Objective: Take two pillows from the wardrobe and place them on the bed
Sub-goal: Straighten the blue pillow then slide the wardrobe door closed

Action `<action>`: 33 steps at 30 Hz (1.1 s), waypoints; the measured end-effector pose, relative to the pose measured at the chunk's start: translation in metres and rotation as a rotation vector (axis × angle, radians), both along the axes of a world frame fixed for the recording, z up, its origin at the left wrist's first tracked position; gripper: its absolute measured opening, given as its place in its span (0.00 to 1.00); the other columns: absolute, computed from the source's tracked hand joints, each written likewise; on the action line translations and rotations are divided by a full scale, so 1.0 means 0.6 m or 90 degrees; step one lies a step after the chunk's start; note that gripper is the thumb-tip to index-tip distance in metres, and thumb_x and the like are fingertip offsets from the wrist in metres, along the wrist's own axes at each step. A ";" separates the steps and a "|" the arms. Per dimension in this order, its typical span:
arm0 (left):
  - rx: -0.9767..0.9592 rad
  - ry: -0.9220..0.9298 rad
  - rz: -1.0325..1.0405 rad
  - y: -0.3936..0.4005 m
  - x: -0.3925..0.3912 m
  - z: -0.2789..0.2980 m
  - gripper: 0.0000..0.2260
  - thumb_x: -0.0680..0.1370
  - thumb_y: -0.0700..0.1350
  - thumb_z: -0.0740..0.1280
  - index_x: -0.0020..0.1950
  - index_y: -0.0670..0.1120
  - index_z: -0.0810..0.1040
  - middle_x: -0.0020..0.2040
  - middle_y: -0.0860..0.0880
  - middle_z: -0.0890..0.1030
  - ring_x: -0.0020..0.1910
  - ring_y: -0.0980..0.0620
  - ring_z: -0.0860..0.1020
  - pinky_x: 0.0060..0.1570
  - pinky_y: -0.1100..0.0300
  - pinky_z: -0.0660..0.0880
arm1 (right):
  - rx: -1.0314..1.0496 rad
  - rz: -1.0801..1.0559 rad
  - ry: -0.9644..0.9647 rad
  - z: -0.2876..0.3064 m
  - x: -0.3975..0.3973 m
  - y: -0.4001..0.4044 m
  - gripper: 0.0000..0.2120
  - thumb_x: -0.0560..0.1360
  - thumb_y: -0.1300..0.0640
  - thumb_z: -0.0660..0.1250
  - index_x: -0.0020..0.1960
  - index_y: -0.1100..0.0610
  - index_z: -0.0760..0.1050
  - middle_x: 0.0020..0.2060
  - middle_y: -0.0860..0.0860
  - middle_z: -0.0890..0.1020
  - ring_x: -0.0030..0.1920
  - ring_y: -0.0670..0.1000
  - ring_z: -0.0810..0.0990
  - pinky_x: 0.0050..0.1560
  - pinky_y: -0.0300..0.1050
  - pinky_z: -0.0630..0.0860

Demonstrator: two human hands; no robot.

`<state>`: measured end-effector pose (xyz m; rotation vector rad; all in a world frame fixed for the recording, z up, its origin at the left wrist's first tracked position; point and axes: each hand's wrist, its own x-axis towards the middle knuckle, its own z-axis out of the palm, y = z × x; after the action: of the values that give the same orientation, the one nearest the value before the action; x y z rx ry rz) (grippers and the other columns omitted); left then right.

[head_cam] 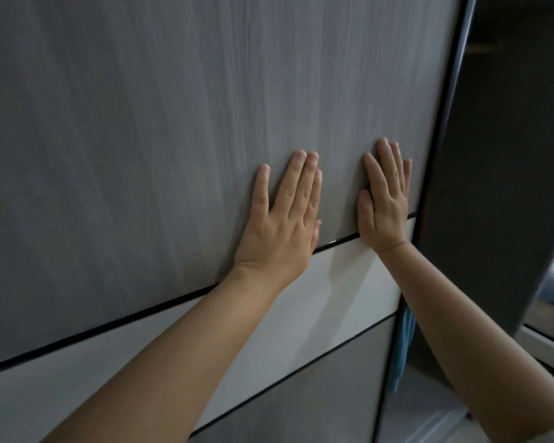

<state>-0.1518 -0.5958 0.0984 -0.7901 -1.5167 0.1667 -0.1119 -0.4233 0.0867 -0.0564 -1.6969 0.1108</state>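
The wardrobe door (141,139) fills almost the whole view. It is a big flat panel of grey wood with thin lines running up and down it. Lower down, a white band (343,282) crosses the door, with a thin black line along its top and another along its bottom, and more grey wood shows under that. No pillows can be seen; the door covers whatever is behind it. Both hands lie flat on the grey wood, side by side and a little apart. The left hand (282,219) is open, with its fingers straight and close together and its thumb stuck out to the left. Its wrist sits just above the top black line. The right hand (386,203) is open too, fingers straight and pointing up, and the heel of it rests over the black line and the top of the white band. It is near the door's right edge, where a dark frame (451,100) runs up and down. Both arms are bare and reach up from the bottom of the view. Right of the frame there is a dark panel (493,187). A bit of blue cloth (403,343) hangs at the door's edge, under the right arm. The room looks dim.
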 end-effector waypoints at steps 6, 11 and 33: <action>-0.019 0.001 0.009 0.095 0.019 0.004 0.28 0.74 0.56 0.52 0.70 0.41 0.61 0.70 0.52 0.71 0.69 0.53 0.69 0.66 0.47 0.69 | -0.025 -0.037 -0.040 0.005 0.021 0.088 0.21 0.73 0.55 0.47 0.65 0.59 0.55 0.65 0.73 0.65 0.72 0.35 0.40 0.73 0.35 0.35; -0.024 -0.005 -0.004 0.194 0.034 -0.003 0.28 0.74 0.57 0.52 0.69 0.41 0.58 0.70 0.52 0.71 0.69 0.53 0.69 0.65 0.49 0.70 | -0.018 -0.053 -0.046 -0.001 0.034 0.187 0.22 0.73 0.55 0.48 0.66 0.59 0.55 0.65 0.73 0.65 0.68 0.60 0.53 0.73 0.34 0.34; -0.026 -0.033 -0.019 0.662 0.121 0.008 0.24 0.75 0.51 0.51 0.67 0.46 0.72 0.66 0.51 0.76 0.66 0.53 0.74 0.61 0.48 0.74 | -0.078 -0.026 -0.132 -0.006 0.132 0.639 0.26 0.75 0.54 0.46 0.71 0.58 0.52 0.72 0.58 0.54 0.71 0.56 0.47 0.72 0.35 0.31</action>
<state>-0.0794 -0.1986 0.1031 -0.8549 -1.5536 0.1573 -0.0330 -0.0397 0.0832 -0.2004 -1.8934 0.1831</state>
